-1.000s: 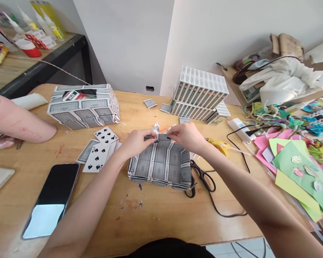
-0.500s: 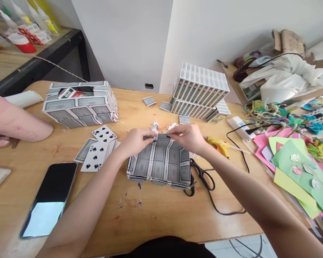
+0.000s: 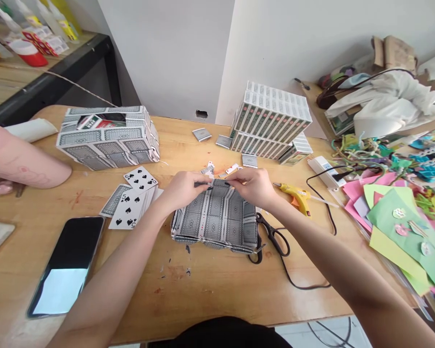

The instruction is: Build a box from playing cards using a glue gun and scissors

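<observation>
Near the left edge of the counter (image 3: 210,292), the pink bottle (image 3: 25,157) is cut off by the picture's edge. The card box (image 3: 215,220) hides part of the scissors (image 3: 270,233); fingers (image 3: 200,179) cover bits of the box's far rim. Print on the stacked packs (image 3: 273,118) is unreadably small.

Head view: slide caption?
Left hand and right hand pinch the far edge of a playing-card box, scissors alongside.

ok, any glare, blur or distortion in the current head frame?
Head view: bright reflection on the phone, lower part; head view: soft sheen on the table; head view: pink cylinder looks stretched, likely lens distortion; head view: bottles upper left soft, left hand and right hand clearer.
</observation>
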The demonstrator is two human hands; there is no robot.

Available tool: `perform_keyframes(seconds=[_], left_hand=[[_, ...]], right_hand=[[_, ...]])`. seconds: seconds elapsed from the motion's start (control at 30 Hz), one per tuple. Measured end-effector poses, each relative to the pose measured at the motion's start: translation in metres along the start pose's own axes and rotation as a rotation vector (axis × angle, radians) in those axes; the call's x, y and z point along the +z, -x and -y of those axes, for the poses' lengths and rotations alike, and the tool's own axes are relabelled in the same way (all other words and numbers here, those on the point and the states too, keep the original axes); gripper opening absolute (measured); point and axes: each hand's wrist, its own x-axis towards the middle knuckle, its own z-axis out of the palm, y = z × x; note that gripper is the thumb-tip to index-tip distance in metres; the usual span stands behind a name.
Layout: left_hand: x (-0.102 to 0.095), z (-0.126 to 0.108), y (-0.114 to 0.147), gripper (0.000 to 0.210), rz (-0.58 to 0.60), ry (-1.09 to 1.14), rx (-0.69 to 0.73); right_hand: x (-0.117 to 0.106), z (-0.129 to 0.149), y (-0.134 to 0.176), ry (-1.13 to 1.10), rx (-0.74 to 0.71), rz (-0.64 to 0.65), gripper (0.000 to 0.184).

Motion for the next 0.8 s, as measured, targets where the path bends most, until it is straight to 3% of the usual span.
perform_keyframes(seconds=[0.37, 0.57, 0.8], left_hand=[[0.0, 0.0, 0.001, 0.024, 0.001, 0.033, -0.066], [0.0, -0.001, 0.002, 0.022, -0.016, 0.015, -0.088], [0.002, 0.002, 0.0, 0.022, -0.01, 0.012, -0.052]], right_hand=[[-0.012, 0.036, -0.024, 0.681, -0.116, 0.408, 0.018], [-0.007, 0.035, -0.024, 0.762, -0.127, 0.466, 0.018], [-0.002, 0.032, -0.018, 0.753, -0.149, 0.434, 0.02]])
